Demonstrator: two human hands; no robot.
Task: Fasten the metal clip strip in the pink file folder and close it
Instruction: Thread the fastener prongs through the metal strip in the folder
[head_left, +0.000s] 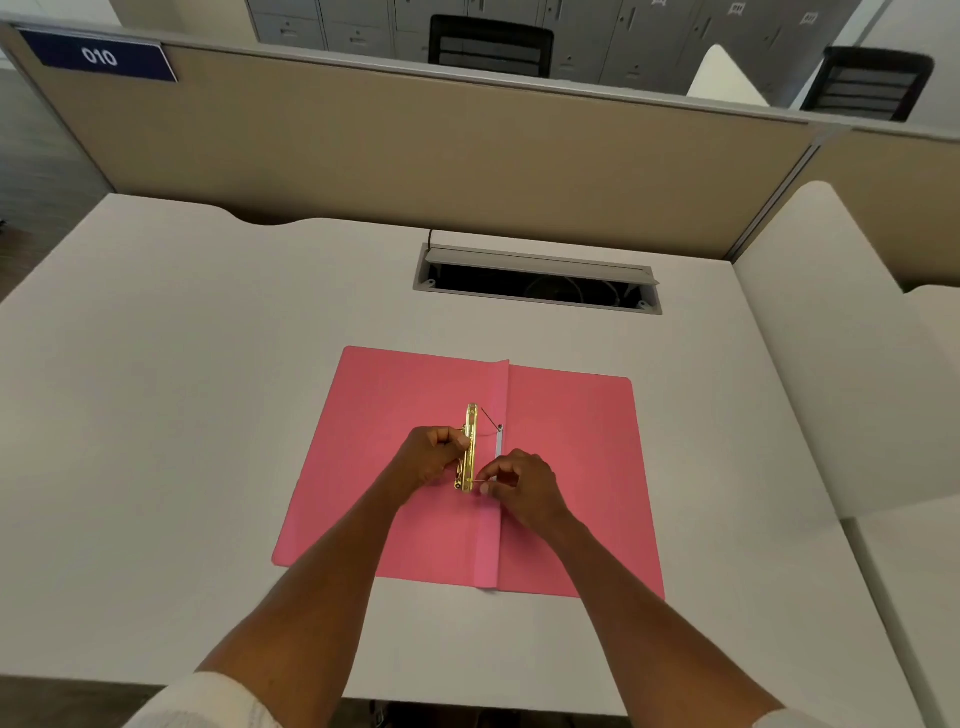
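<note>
The pink file folder (571, 467) lies open and flat in the middle of the white desk. A gold metal clip strip (471, 436) stands on edge just left of the folder's spine fold. My left hand (431, 457) grips the strip at its middle from the left. My right hand (519, 486) pinches a thin metal prong at the strip's near end. A second thin prong (491, 418) sticks up from the spine near the strip's far end. A pale binding bar (499, 446) shows along the spine between the hands.
The white desk (182, 415) extends on all sides of the folder. An open cable tray slot (537, 283) sits behind the folder. A beige partition (415, 145) with a "010" label closes the back. A second desk surface (841, 364) adjoins at the right.
</note>
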